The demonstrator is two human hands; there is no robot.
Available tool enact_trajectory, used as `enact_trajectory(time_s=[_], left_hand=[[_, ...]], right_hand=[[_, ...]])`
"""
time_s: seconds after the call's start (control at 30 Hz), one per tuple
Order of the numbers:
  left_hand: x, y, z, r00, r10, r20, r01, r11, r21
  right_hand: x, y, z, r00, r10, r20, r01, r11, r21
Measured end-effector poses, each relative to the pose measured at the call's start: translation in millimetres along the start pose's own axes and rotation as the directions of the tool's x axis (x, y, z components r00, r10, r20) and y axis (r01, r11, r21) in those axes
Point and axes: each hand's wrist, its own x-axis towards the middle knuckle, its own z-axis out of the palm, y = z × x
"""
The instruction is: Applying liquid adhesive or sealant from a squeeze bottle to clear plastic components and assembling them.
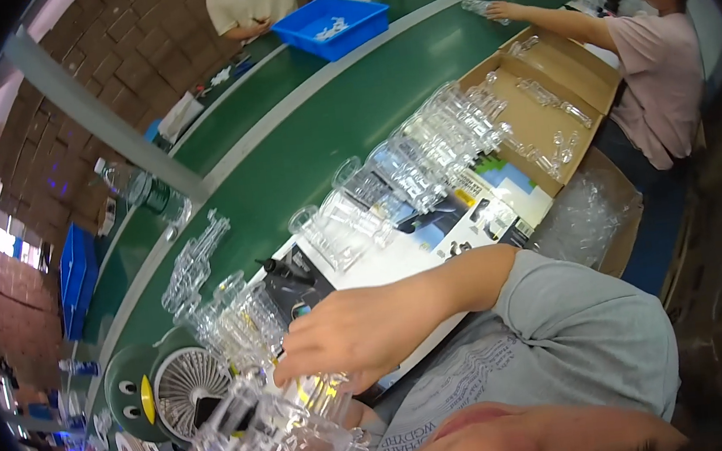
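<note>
Several clear plastic parts [268, 429] under fingers [292, 365]

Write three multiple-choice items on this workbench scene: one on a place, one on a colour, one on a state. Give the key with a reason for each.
1. Where does the blue bin sit?
A. on the far side of the green belt
B. inside the cardboard box
C. on the small fan

2. What colour is the conveyor belt?
A. red
B. green
C. yellow

3. What is the right hand doing?
A. hanging at the person's side
B. resting on clear plastic parts
C. gripping the fan

Key: A, the blue bin sits beyond the belt; B, the conveyor belt is green; B, the right hand lies on the clear plastic parts.
</note>
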Motion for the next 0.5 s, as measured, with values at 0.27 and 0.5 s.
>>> enact_trajectory(time_s=[0.27,0.5], left_hand=[[-9.2,-16.6,15.2,0.995,0.099,0.028,-0.095,0.988,-0.122],[-25.9,9.8,32.8,0.991,0.132,0.026,-0.131,0.990,-0.057]], right_hand=[[-0.5,-2.2,27.0,0.978,-0.160,-0.134,0.130,0.970,-0.207],[1.2,-7.9,44.0,0.950,-0.080,-0.303,0.030,0.985,-0.167]])
